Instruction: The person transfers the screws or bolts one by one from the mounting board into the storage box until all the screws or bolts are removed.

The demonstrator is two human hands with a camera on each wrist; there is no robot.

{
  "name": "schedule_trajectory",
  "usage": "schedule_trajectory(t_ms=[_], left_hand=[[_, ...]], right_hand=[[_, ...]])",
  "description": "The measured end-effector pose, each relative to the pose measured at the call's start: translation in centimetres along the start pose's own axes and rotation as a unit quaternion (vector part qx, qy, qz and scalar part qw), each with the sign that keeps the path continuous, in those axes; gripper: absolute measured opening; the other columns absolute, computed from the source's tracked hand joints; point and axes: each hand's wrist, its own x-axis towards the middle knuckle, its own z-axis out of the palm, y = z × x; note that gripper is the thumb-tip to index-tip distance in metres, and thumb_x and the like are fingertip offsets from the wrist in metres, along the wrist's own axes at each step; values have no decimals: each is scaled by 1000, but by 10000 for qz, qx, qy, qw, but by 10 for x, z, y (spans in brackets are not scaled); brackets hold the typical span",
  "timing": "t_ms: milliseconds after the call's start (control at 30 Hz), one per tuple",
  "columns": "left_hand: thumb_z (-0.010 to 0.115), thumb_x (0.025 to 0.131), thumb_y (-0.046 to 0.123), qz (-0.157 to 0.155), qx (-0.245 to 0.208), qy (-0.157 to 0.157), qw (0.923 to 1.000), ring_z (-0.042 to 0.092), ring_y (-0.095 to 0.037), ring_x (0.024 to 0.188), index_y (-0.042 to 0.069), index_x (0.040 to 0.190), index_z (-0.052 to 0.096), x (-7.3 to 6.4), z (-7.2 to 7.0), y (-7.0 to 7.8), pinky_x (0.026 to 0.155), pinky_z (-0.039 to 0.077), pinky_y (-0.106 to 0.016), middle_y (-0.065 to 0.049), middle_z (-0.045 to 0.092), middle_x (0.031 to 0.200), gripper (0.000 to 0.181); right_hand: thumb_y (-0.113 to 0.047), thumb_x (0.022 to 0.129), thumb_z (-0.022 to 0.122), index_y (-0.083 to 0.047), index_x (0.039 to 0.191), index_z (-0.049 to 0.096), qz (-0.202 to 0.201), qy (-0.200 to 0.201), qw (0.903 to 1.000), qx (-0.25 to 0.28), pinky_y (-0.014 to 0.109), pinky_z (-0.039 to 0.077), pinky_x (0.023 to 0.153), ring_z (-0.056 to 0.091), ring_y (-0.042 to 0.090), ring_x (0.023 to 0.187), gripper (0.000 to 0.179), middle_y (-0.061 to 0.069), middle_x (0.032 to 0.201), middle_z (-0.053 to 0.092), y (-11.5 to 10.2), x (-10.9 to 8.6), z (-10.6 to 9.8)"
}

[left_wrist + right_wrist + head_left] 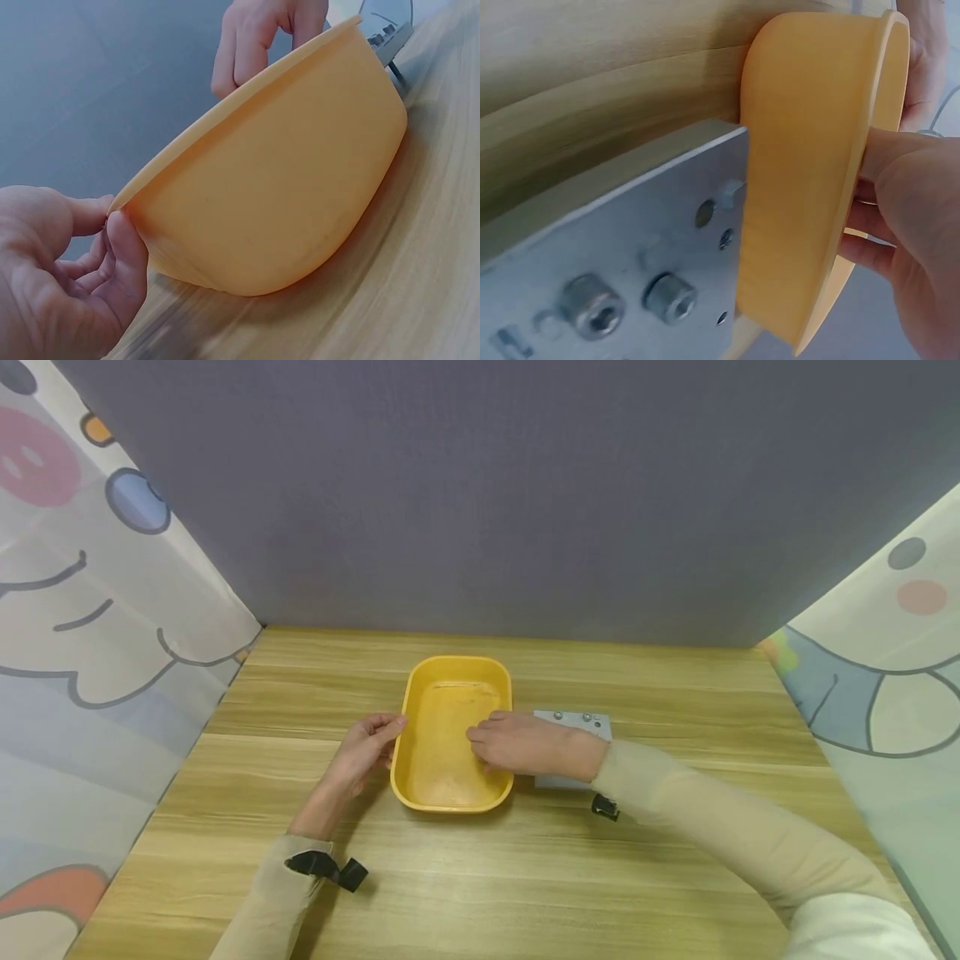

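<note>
A yellow plastic basin (450,806) with rounded corners sits on the wooden table. My left hand (365,750) is at its left side, pinching the rim between thumb and fingers, as the left wrist view shows up close. From the right, my right hand (536,743) reaches over the opposite rim with bent fingers (251,49) dipping inside. Its fingertips are hidden by the basin wall in both wrist views, so I cannot tell whether they hold anything. Beneath the right wrist lies a grey metal plate (682,232) with socket-head bolts (592,306) and several holes.
The wooden tabletop (450,893) extends around the basin and plate. A grey partition (487,510) rises along the back edge. Cartoon-printed curtains (112,610) hang at both sides. The metal plate stands close beside the basin's right wall.
</note>
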Motion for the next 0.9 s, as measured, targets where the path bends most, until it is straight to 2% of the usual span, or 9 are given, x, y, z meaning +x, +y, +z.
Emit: schedule_trajectory(t_ms=[233, 400, 533, 733, 900], left_hand=[[59, 107, 21, -26, 64, 40, 10000, 55, -6, 62, -14, 131, 49, -1, 0, 1, 54, 48, -19, 3, 65, 82, 44], [60, 106, 24, -34, 71, 40, 10000, 56, -5, 62, -14, 131, 49, -1, 1, 1, 54, 49, -19, 3, 65, 82, 47], [61, 106, 24, -68, 69, 40, 9999, 57, -6, 63, -14, 132, 49, -1, 1, 1, 55, 49, -19, 2, 65, 83, 47], [60, 106, 24, -89, 45, 70, 9999, 57, -6, 63, -13, 132, 49, -1, 0, 2, 54, 49, -19, 2, 66, 84, 47], [60, 106, 24, -93, 9, 62, 9999, 57, -6, 62, -14, 132, 48, -2, 0, 3, 54, 49, -19, 2, 65, 82, 47]], right_hand=[[-27, 103, 62, -11, 107, 72, 100, -480, 9985, 233, 29, 49, 87, 61, 14, 94, 19, -4, 108, 64, -2, 10, 0], [-21, 99, 66, -13, 109, 74, 154, -736, 9964, 388, 27, 48, 86, 62, 13, 96, 15, -4, 114, 66, -4, 17, -1], [-18, 96, 68, -15, 107, 74, 85, -825, 9962, 264, 25, 47, 83, 61, 12, 94, 13, -5, 112, 66, -6, 21, 1], [-20, 97, 67, -17, 110, 74, -32, -936, 9956, -66, 25, 46, 83, 62, 11, 96, 15, -6, 115, 66, -8, 24, 3], [-20, 98, 67, -17, 111, 74, -69, -974, 9951, -139, 25, 47, 83, 62, 12, 98, 15, -6, 115, 66, -9, 25, 2]])
